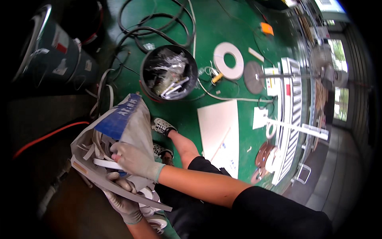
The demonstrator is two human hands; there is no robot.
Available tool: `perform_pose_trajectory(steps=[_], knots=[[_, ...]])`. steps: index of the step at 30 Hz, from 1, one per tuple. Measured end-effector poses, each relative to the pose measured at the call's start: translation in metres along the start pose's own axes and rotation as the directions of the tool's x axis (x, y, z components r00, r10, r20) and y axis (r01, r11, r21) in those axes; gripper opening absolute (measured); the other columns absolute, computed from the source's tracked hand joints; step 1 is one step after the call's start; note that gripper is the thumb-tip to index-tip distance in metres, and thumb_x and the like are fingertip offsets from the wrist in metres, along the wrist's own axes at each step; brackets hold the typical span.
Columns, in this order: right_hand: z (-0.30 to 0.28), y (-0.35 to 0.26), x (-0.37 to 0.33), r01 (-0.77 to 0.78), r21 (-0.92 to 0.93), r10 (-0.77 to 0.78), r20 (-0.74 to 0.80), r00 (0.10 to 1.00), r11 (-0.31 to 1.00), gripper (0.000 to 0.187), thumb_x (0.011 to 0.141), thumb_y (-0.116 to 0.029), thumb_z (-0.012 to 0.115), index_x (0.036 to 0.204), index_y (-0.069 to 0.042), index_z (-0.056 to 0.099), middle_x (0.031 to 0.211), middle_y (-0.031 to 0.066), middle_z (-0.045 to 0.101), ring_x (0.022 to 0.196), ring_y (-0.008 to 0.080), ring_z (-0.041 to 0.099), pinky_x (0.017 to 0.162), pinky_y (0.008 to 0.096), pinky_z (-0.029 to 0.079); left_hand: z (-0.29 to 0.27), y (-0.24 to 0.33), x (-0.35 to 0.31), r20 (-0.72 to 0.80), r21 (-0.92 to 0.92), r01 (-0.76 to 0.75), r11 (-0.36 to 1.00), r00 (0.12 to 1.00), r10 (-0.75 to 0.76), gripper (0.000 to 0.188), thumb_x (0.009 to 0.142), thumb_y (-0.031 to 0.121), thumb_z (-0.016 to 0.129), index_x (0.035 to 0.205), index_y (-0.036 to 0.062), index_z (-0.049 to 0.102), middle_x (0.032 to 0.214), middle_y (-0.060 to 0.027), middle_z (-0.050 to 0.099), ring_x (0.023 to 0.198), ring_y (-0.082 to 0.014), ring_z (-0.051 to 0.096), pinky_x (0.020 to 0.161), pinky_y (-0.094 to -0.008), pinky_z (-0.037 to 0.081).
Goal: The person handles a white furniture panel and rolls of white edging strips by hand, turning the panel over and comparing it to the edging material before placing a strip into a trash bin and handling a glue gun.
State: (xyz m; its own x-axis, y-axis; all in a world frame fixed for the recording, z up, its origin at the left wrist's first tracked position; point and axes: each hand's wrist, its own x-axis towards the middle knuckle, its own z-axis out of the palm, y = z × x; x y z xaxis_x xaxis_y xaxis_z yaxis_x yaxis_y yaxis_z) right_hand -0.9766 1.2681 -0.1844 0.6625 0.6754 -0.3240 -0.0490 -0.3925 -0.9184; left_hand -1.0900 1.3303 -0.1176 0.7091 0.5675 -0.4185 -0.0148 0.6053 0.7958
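Observation:
My right hand [133, 159], in a grey glove, reaches into an open grey and blue sack [127, 119] and grips a white strip [105, 163] among several white strips inside it. My left hand [123, 201], also gloved, grips the sack's lower rim and a long grey strip [119, 187] that runs along it. My legs and patterned shoes [162, 126] show just right of the sack.
A black bucket [169, 71] full of scrap stands on the green floor beyond the sack. Black cables [159, 28] loop behind it. A white ring [228, 60], a grey disc [253, 77], a white board [221, 133] and tape rolls [266, 155] lie to the right. Dark drums [47, 47] stand at left.

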Motion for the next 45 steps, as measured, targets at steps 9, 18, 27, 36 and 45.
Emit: perform_pose_trajectory(steps=[9, 18, 27, 36, 45], knots=[[-0.089, 0.055, -0.157, -0.284, 0.129, 0.308, -0.248, 0.918, 0.950, 0.029, 0.101, -0.026, 0.052, 0.107, -0.001, 0.065, 0.106, 0.0189, 0.066, 0.103, 0.0361, 0.063, 0.088, 0.0427, 0.049, 0.036, 0.002, -0.011, 0.224, 0.202, 0.310, 0.929, 0.909, -0.352, 0.059, 0.104, 0.050, 0.047, 0.140, 0.0021, 0.046, 0.076, -0.0022, 0.049, 0.059, -0.0108, 0.047, 0.051, -0.0236, 0.039], [-0.078, 0.068, -0.302, -0.390, 0.606, 0.459, 0.047, 0.887, 0.693, 0.064, 0.099, -0.053, 0.059, 0.133, 0.001, 0.055, 0.125, 0.0145, 0.060, 0.118, 0.0210, 0.058, 0.101, 0.0319, 0.044, 0.092, -0.088, -0.058, 0.156, 0.416, 0.514, 0.750, 0.772, -0.616, 0.030, 0.104, 0.027, 0.055, 0.126, 0.0061, 0.053, 0.106, -0.0067, 0.059, 0.099, -0.0189, 0.060, 0.090, -0.0352, 0.049], [-0.057, 0.120, -0.370, -0.410, 0.544, 0.574, -0.168, 0.801, 0.732, 0.052, 0.090, -0.048, 0.063, 0.123, -0.008, 0.062, 0.092, 0.0182, 0.072, 0.086, 0.0346, 0.071, 0.076, 0.0454, 0.051, 0.146, -0.171, -0.110, 0.227, 0.433, 0.602, 0.671, 0.648, -0.728, 0.030, 0.104, 0.031, 0.055, 0.122, 0.0078, 0.057, 0.110, -0.0047, 0.059, 0.103, -0.0181, 0.057, 0.091, -0.0365, 0.048], [-0.107, 0.163, -0.507, -0.491, 0.462, 0.663, -0.364, 0.654, 0.738, 0.055, 0.093, -0.054, 0.062, 0.118, -0.005, 0.066, 0.100, 0.0192, 0.072, 0.096, 0.0371, 0.070, 0.084, 0.0435, 0.053, 0.256, -0.244, -0.145, 0.479, 0.652, 0.209, 0.729, 0.631, -0.610, 0.041, 0.105, 0.024, 0.055, 0.138, 0.0032, 0.043, 0.106, -0.0072, 0.060, 0.096, -0.0183, 0.061, 0.086, -0.0351, 0.051], [-0.095, 0.184, -0.554, -0.424, 0.736, 0.842, -0.389, 0.373, 0.528, 0.052, 0.085, -0.053, 0.073, 0.097, -0.003, 0.071, 0.087, 0.0183, 0.071, 0.088, 0.0343, 0.071, 0.079, 0.0428, 0.053, 0.233, -0.344, -0.189, 0.307, 0.872, 0.208, 0.443, 0.471, -0.827, 0.019, 0.106, 0.026, 0.056, 0.117, 0.0107, 0.059, 0.103, -0.0005, 0.065, 0.089, -0.0128, 0.063, 0.078, -0.0310, 0.053]])
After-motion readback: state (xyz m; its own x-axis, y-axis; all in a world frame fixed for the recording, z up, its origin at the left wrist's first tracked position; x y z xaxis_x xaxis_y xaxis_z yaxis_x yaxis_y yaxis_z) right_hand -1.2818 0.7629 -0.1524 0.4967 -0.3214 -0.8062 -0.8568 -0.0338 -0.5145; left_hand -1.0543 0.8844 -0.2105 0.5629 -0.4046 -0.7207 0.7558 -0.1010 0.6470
